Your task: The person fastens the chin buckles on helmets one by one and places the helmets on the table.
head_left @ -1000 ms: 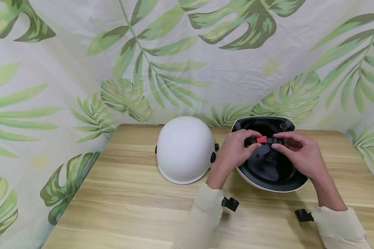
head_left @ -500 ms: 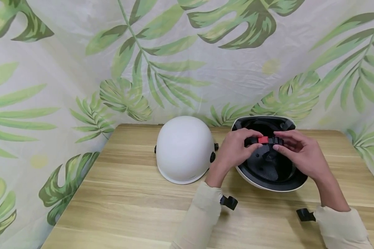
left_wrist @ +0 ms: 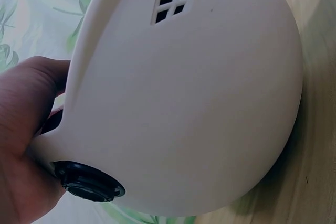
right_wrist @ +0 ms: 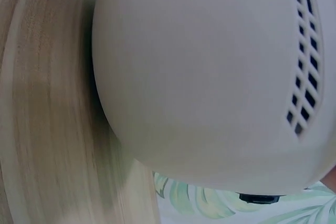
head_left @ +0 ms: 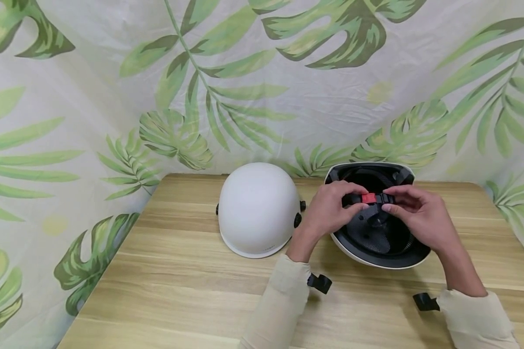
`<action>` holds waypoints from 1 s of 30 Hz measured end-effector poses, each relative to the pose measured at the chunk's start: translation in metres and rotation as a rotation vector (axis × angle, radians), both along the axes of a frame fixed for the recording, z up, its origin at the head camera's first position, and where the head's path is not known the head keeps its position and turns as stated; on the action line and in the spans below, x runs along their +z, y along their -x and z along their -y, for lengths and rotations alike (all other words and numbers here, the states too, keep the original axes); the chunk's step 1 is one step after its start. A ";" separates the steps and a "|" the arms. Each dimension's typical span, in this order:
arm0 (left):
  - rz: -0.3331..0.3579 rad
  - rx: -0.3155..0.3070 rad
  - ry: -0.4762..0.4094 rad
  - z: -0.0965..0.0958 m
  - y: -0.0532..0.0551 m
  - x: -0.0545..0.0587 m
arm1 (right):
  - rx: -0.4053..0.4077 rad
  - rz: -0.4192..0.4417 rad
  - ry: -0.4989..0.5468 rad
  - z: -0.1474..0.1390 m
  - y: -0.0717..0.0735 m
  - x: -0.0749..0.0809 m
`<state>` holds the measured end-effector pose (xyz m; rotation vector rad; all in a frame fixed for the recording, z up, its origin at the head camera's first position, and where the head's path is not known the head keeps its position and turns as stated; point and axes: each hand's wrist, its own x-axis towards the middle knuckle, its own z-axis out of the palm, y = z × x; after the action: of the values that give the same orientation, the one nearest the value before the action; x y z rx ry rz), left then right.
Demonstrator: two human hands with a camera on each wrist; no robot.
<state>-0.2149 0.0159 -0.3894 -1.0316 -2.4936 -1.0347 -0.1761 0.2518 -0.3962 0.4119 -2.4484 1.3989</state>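
Note:
A white helmet lies upside down on the table, its black padded inside facing up. Over its opening runs a black chin strap with a red and black buckle. My left hand pinches the strap at the red end of the buckle between thumb and fingers. On the other side, my right hand pinches the black end. The two buckle halves sit joined end to end. Both wrist views are filled by the helmet's outer shell, with vent slots showing; the buckle is hidden there.
A second white helmet stands dome up just left of my left hand, with black knobs on its sides. Both helmets are on a wooden table. A leaf-patterned cloth hangs behind the table's far edge.
Both hands stay almost in place on the buckle. The red piece has shifted very slightly right and down.

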 end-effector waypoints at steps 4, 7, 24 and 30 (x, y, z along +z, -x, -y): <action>-0.013 -0.016 -0.019 0.000 0.001 -0.002 | -0.015 -0.024 0.004 0.004 0.000 -0.001; -0.023 -0.020 -0.024 0.000 0.001 -0.002 | -0.027 -0.032 0.018 0.007 0.000 -0.001; 0.002 0.011 -0.004 -0.004 -0.002 0.001 | -0.037 -0.027 -0.010 0.015 -0.001 0.000; 0.011 0.019 0.019 0.001 -0.002 0.000 | -0.014 -0.025 -0.028 0.017 0.000 0.000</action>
<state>-0.2134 0.0152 -0.3893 -1.0077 -2.5214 -1.0162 -0.1759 0.2351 -0.3959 0.4150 -2.4485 1.3470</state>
